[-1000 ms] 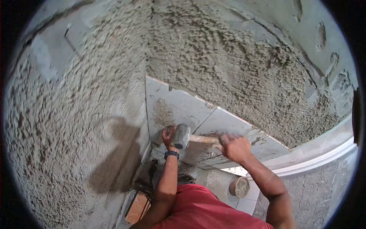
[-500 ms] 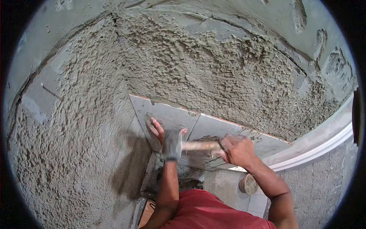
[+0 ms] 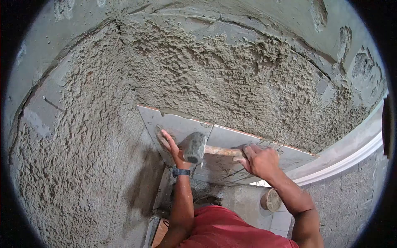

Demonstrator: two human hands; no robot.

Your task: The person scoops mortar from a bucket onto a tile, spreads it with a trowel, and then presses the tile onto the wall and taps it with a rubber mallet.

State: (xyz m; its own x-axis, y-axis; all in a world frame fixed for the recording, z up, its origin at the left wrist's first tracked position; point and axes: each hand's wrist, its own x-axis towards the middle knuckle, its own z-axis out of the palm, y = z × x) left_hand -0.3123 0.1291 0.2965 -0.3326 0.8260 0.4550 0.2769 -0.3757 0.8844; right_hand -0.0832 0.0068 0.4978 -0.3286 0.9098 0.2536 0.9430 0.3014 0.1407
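Observation:
My right hand (image 3: 263, 161) is closed round the wooden handle of a mallet (image 3: 195, 147) with a thick grey head. The head hangs in front of the left wall tile (image 3: 175, 120), overlapping part of my left hand. Fingers stretched, my left hand (image 3: 171, 144) lies against that tile near its left side; a dark watch sits on the wrist. To the right, a second grey tile (image 3: 235, 137) meets the first at a narrow vertical joint. Both tiles carry smears of mortar, and their top edges show a reddish body.
Rough mortar (image 3: 223, 82) covers the wall above the tiles and the side wall at left, where a nail (image 3: 53, 103) sticks out. A round tub (image 3: 271, 200) stands on the floor at lower right. A white curved edge (image 3: 343, 165) borders the right side.
The mallet head has shifted slightly right and up, uncovering the watch and more of my left hand. My left hand stays on the tile, and my right hand keeps its grip.

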